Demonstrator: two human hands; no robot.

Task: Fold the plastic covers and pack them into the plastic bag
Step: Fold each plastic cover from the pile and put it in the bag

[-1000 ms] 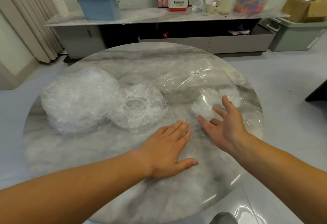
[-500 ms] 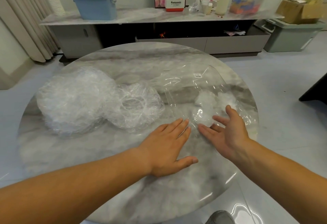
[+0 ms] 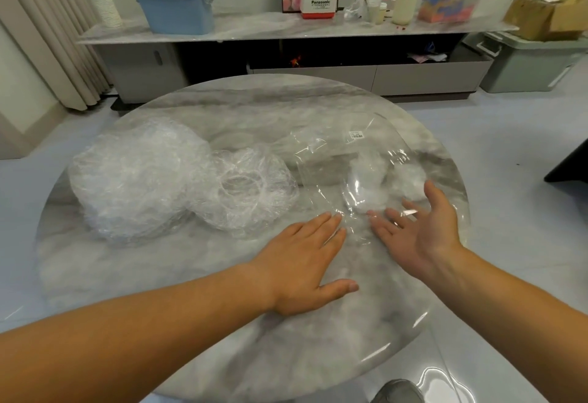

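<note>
A clear plastic bag [image 3: 346, 145] with a small barcode label lies flat on the right half of the round marble table [image 3: 241, 106]. Folded white covers [image 3: 369, 189] show inside it. My left hand [image 3: 305, 262] presses flat, palm down, on the bag's near edge. My right hand [image 3: 420, 227] is open, palm turned inward, fingers spread just in front of the folded covers. A pile of crumpled clear covers [image 3: 136, 176] sits on the table's left, with one loose elastic-rimmed cover [image 3: 248, 186] beside it.
Behind the table runs a low cabinet [image 3: 286, 30] with a blue bin [image 3: 175, 5], a red-and-white box, a cream roll and a clear tub. Curtains hang at the far left. A grey crate [image 3: 528, 65] and a cardboard box stand at the right.
My right hand has drawn back toward me, away from the folded covers in the bag. My left hand has stayed flat on the bag.
</note>
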